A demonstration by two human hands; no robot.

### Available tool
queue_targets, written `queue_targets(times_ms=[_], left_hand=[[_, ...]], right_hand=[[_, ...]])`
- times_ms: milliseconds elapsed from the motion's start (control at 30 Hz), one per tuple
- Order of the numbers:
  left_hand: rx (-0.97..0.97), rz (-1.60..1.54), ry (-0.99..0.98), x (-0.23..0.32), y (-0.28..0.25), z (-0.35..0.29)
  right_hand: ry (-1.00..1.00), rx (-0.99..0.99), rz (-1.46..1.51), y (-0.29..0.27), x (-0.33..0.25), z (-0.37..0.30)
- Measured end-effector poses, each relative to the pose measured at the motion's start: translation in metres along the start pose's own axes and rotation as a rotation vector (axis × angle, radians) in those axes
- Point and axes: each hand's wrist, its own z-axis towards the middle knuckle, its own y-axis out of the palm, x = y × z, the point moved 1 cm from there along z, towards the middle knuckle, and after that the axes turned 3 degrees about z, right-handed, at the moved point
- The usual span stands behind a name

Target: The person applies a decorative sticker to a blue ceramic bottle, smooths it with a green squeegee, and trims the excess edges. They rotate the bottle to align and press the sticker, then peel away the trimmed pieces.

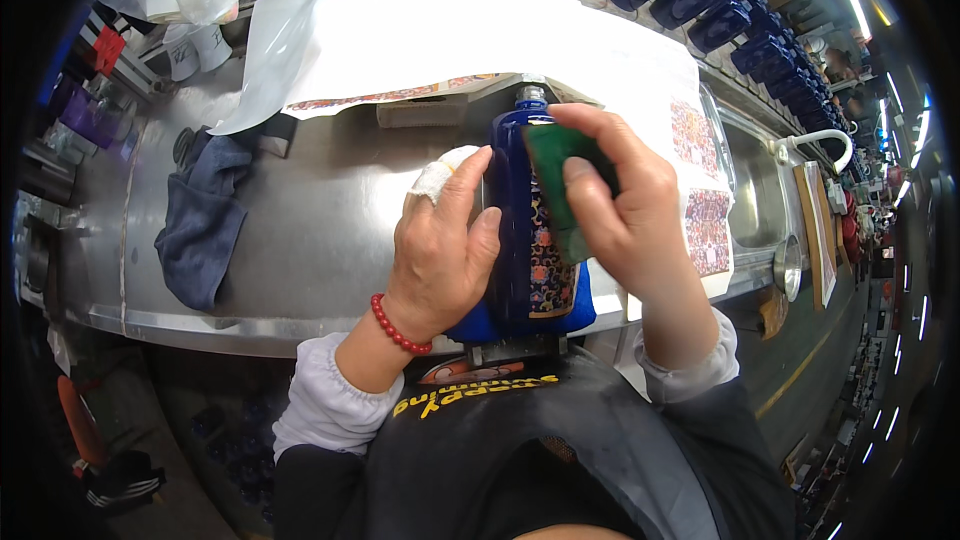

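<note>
While left hand (440,240) clasps blue bottle (520,240) flank, fingers curled, right hand (620,200) pinches green pad (556,190) flat against patterned decal (550,275).

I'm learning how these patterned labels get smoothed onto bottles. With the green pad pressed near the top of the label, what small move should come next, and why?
Probably draw the green pad down along the patterned label. The right hand presses it at the label's upper part, most of the label lies below, and the left hand steadies the blue bottle.
</note>
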Motion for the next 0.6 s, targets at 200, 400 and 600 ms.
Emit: queue_targets(times_ms=[200, 400, 600], left_hand=[[0.027, -0.045, -0.015, 0.009, 0.0, -0.007], [-0.084, 0.3, 0.215, 0.017, -0.007, -0.001], [-0.101, 0.277, 0.183, 0.015, -0.01, -0.002]], right_hand=[[-0.037, 0.048, 0.036, -0.005, 0.004, -0.013], [0.039, 0.101, 0.144, -0.009, 0.007, -0.018], [-0.131, 0.102, -0.122, -0.009, -0.003, -0.021]])
